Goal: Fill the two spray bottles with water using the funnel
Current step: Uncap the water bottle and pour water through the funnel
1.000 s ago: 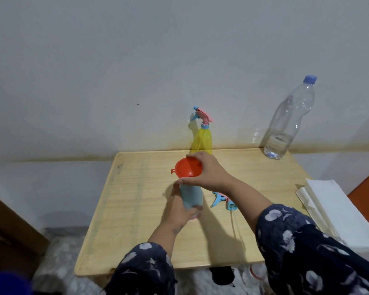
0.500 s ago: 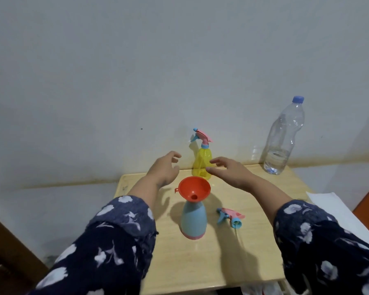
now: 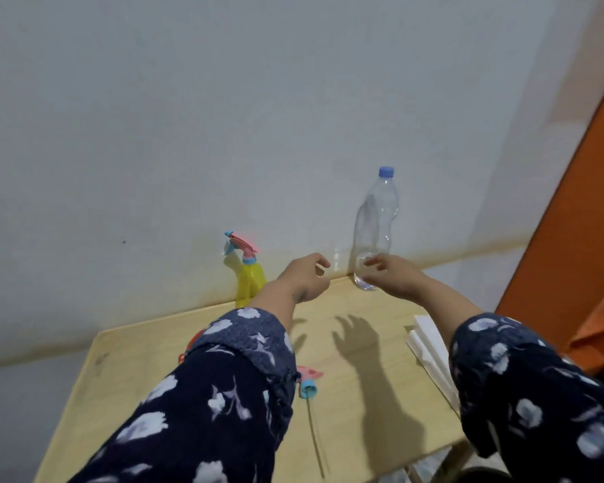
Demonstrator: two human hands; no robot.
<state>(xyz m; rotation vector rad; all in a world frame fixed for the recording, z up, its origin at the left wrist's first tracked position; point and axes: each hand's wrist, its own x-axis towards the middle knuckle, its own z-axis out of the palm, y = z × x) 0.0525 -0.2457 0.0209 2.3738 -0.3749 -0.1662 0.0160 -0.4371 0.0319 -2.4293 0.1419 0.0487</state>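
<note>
Both my hands reach over the wooden table (image 3: 363,395) toward a clear water bottle (image 3: 376,224) with a blue cap that stands at the back by the wall, with a little water at its bottom. My right hand (image 3: 393,275) is just in front of its base, fingers loosely spread, holding nothing. My left hand (image 3: 306,277) hovers to the left, fingers loosely curled and empty. A yellow spray bottle (image 3: 249,278) with a pink and blue head stands at the wall. A loose spray head (image 3: 307,381) lies on the table. My left sleeve hides the blue bottle and all but an edge of the orange funnel (image 3: 193,338).
A stack of white sheets (image 3: 429,346) lies at the table's right edge. An orange door or panel (image 3: 572,238) rises at the right. The white wall runs right behind the table.
Both hands left the blue bottle with the funnel in its neck and moved forward and right to the water bottle. The camera swung up and right.
</note>
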